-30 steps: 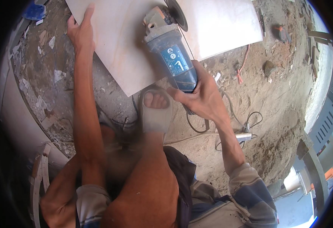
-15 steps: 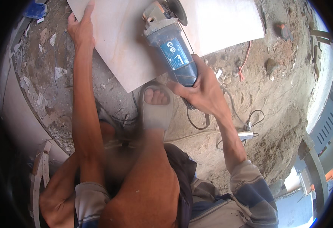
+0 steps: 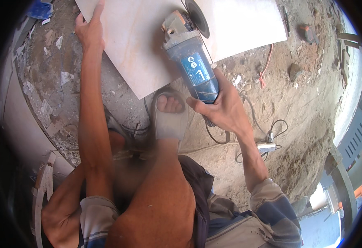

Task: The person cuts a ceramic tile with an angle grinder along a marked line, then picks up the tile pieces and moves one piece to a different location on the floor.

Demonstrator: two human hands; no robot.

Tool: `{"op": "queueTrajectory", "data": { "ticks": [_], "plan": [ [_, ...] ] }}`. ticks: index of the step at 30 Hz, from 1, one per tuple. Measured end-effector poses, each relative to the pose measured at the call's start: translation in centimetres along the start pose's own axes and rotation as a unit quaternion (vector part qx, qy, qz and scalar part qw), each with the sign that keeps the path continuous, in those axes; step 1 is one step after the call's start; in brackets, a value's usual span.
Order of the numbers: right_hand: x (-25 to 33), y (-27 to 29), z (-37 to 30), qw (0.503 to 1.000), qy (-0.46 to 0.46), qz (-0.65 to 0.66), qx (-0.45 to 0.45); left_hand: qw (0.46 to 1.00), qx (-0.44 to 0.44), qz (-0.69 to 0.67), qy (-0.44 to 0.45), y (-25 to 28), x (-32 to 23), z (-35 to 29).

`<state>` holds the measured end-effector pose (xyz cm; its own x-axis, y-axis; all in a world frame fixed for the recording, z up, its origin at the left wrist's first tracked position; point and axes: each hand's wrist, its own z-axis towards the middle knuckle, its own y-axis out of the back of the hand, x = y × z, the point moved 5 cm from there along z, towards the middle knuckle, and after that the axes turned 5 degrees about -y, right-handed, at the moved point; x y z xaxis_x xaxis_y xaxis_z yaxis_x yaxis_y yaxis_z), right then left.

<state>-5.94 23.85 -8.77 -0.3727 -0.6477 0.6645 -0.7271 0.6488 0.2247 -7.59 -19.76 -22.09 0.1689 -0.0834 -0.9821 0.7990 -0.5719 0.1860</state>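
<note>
Head view: the right hand (image 3: 226,108) wraps the rear of the grinder (image 3: 195,69) at the near edge of the tile (image 3: 127,45); the tool's long axis runs away and slightly left, disc (image 3: 199,20) nearly along the dark seam (image 3: 208,53). The left hand (image 3: 91,35) pinches the tile's left edge.

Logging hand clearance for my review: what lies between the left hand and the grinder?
In the head view, the pale tile spans the stretch between the left hand and the grinder.
</note>
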Motion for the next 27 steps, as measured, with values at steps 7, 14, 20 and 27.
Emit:
{"op": "queueTrajectory", "data": {
  "ticks": [7, 14, 20, 27],
  "plan": [
    [1.4, -0.5, 1.6, 0.998, 0.060, 0.009, -0.010, 1.000, -0.005, 0.005, -0.001, 0.0, -0.2, -0.1],
    [1.7, -0.7, 2.7, 0.998, 0.061, 0.028, -0.006, 1.000, -0.004, 0.007, 0.004, -0.1, -0.2, -0.5],
    [1.6, -0.6, 2.8, 0.999, 0.052, 0.018, -0.001, 1.000, -0.005, 0.009, -0.008, 0.1, 0.0, 0.1],
    [1.5, -0.5, 2.0, 0.999, 0.047, 0.011, 0.000, 1.000, -0.001, 0.013, 0.002, 0.2, 0.0, 0.1]
  ]
}}
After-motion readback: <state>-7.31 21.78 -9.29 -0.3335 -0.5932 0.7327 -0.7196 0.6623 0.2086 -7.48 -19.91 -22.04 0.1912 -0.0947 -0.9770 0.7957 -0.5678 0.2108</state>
